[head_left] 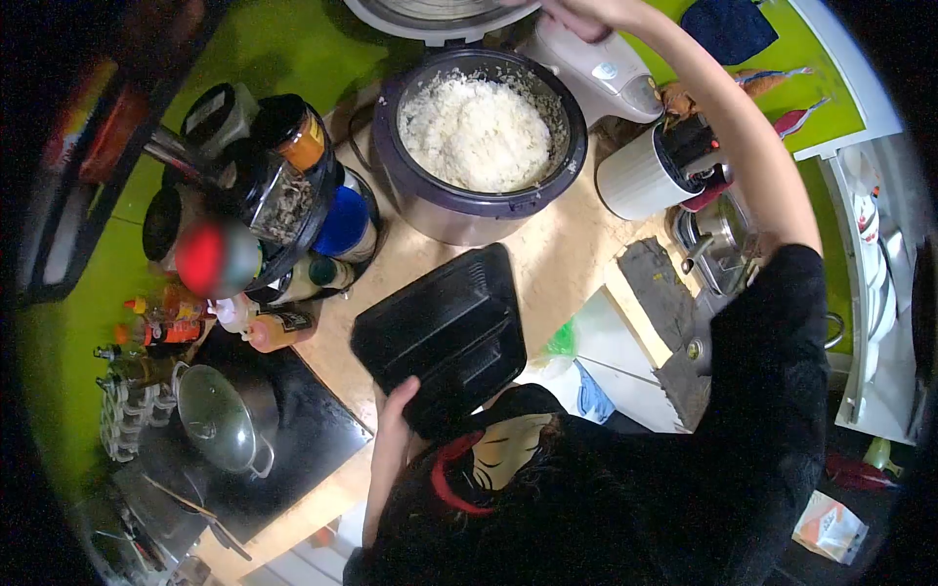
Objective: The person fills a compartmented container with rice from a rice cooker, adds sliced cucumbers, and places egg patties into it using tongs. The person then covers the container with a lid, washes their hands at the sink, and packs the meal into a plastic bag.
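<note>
My left hand [396,415] grips the near-left edge of a black takeout container [445,332], which lies open and tilted in front of my body, its compartments showing and nothing in them. Beyond it stands a rice cooker [445,223] heaped with cooked white rice [479,137]. Its lid [430,21] is raised at the top of the view. My right hand [578,14] reaches up beside the lid's right edge; its fingers are blurred and partly cut off by the frame, so what they hold, if anything, is hidden.
Right of the cooker stands a white ribbed canister [640,176] with utensils, near a grey cloth [660,293]. On the left, a rack holds jars [288,205], with sauce bottles [278,329] below. A glass-lidded pot [220,420] sits on the black stovetop [313,410].
</note>
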The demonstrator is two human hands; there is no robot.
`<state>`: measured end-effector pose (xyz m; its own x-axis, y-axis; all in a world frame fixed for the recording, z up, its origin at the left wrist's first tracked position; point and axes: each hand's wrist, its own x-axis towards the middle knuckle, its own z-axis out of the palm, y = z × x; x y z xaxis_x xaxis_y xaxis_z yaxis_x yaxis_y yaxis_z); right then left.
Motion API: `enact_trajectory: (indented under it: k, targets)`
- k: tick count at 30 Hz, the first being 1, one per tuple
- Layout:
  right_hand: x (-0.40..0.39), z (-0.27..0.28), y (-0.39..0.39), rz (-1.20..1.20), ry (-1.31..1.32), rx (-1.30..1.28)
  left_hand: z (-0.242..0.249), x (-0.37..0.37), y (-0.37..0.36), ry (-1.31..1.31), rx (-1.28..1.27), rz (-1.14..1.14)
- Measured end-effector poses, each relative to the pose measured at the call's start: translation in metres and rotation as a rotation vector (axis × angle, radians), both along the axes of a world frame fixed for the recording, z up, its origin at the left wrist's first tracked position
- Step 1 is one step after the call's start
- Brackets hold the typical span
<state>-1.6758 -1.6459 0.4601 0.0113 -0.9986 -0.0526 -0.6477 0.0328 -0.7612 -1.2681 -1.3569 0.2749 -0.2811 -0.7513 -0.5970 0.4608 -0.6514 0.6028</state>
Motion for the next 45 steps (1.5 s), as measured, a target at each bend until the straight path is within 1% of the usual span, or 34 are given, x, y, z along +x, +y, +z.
enact_trajectory:
  k: [2, 3, 4, 5, 6, 7, 8, 9, 10, 12, 13, 14, 16, 17, 18, 20, 21, 22, 24, 25, 26, 28, 31, 32, 34, 36, 37, 38, 40, 41, 43, 44, 45]
  targets:
    - [0.018, 0.000, 0.043, 0.346, 0.541, 0.088, -0.011, -0.014, -0.011, -0.002, -0.272, -0.221]
    - [0.002, -0.022, 0.043, 0.717, 0.729, -0.077, -0.020, -0.023, -0.019, -0.020, -0.359, -0.327]
    - [0.013, -0.027, 0.055, 0.754, 1.052, 0.050, -0.027, -0.034, -0.028, -0.038, -0.447, -0.431]
    - [0.012, -0.042, 0.054, 0.773, 1.199, -0.040, -0.026, -0.047, -0.040, 0.008, -0.598, -0.539]
    - [0.011, -0.058, 0.053, 0.791, 1.344, -0.136, -0.038, -0.060, -0.046, -0.049, -0.716, -0.591]
    - [0.016, -0.067, 0.051, 0.796, 1.347, -0.131, -0.042, -0.075, -0.056, -0.067, -0.857, -0.611]
    - [0.024, -0.073, 0.049, 0.782, 1.411, -0.203, -0.044, -0.089, -0.066, -0.086, -0.999, -0.628]
    - [0.031, -0.077, 0.049, 0.768, 1.472, -0.277, -0.046, -0.101, -0.068, -0.072, -0.997, -0.589]
    - [0.034, -0.077, 0.053, 0.772, 1.471, -0.272, -0.047, -0.110, -0.070, -0.056, -0.993, -0.554]
    - [0.042, -0.071, 0.069, 0.899, 1.299, -0.208, -0.047, -0.118, -0.075, -0.070, -0.985, -0.602]
    - [0.042, -0.072, 0.076, 0.899, 1.335, -0.166, -0.049, -0.121, -0.075, -0.071, -0.988, -0.616]
    - [0.040, -0.072, 0.081, 0.900, 1.342, -0.164, -0.042, -0.121, -0.075, -0.118, -1.053, -0.649]
    - [0.036, -0.076, 0.083, 1.032, 1.347, -0.235, -0.048, -0.122, -0.073, -0.118, -1.066, -0.637]
    - [0.041, -0.074, 0.079, 0.978, 1.326, -0.189, -0.048, -0.122, -0.073, -0.122, -1.073, -0.633]
    - [0.044, -0.070, 0.073, 0.983, 1.319, -0.196, -0.048, -0.120, -0.073, -0.131, -1.069, -0.630]
    - [0.048, -0.057, 0.062, 0.838, 1.359, -0.148, -0.047, -0.120, -0.073, -0.125, -1.065, -0.625]
    - [0.042, -0.062, 0.045, 0.832, 1.474, -0.170, -0.047, -0.121, -0.073, -0.111, -1.050, -0.616]
    - [0.035, -0.072, 0.041, 0.835, 1.473, -0.169, -0.048, -0.121, -0.072, -0.110, -1.047, -0.615]
    - [0.046, -0.077, 0.036, 0.879, 1.457, -0.110, -0.050, -0.121, -0.076, -0.132, -1.100, -0.611]
    - [0.035, -0.101, 0.036, 0.904, 1.316, -0.130, -0.050, -0.120, -0.076, -0.138, -1.092, -0.609]
    - [0.035, -0.109, 0.041, 0.988, 1.274, -0.192, -0.048, -0.121, -0.075, -0.121, -1.083, -0.595]
    - [0.030, -0.112, 0.038, 0.958, 1.212, -0.135, -0.046, -0.124, -0.075, -0.101, -1.076, -0.574]
    - [0.042, -0.088, 0.044, 0.995, 1.158, -0.107, -0.046, -0.123, -0.076, -0.111, -1.083, -0.555]
    - [0.044, -0.091, 0.043, 0.997, 1.153, -0.106, -0.043, -0.123, -0.077, -0.131, -1.100, -0.560]
    - [0.046, -0.094, 0.039, 1.003, 1.125, -0.005, -0.040, -0.123, -0.078, -0.150, -1.121, -0.577]
    - [0.039, -0.119, 0.037, 0.955, 1.069, -0.030, -0.040, -0.124, -0.077, -0.113, -1.017, -0.578]
    - [0.035, -0.131, 0.034, 0.924, 1.017, -0.059, -0.040, -0.125, -0.078, -0.116, -1.026, -0.577]
    - [0.033, -0.134, 0.031, 0.927, 1.021, -0.069, -0.041, -0.125, -0.079, -0.106, -1.027, -0.574]
    - [0.023, -0.141, 0.032, 0.967, 0.808, -0.093, -0.045, -0.125, -0.074, -0.100, -1.019, -0.572]
    - [0.027, -0.137, 0.034, 0.968, 0.806, -0.097, -0.047, -0.126, -0.073, -0.042, -0.960, -0.552]
    - [0.035, -0.122, 0.031, 0.910, 0.744, 0.307, -0.045, -0.127, -0.075, -0.001, -0.914, -0.521]
    - [0.037, -0.116, 0.027, 0.921, 0.743, 0.292, -0.042, -0.125, -0.075, -0.021, -0.915, -0.505]
    - [0.039, -0.110, 0.025, 0.865, 0.659, 0.441, -0.038, -0.121, -0.074, -0.045, -0.912, -0.490]
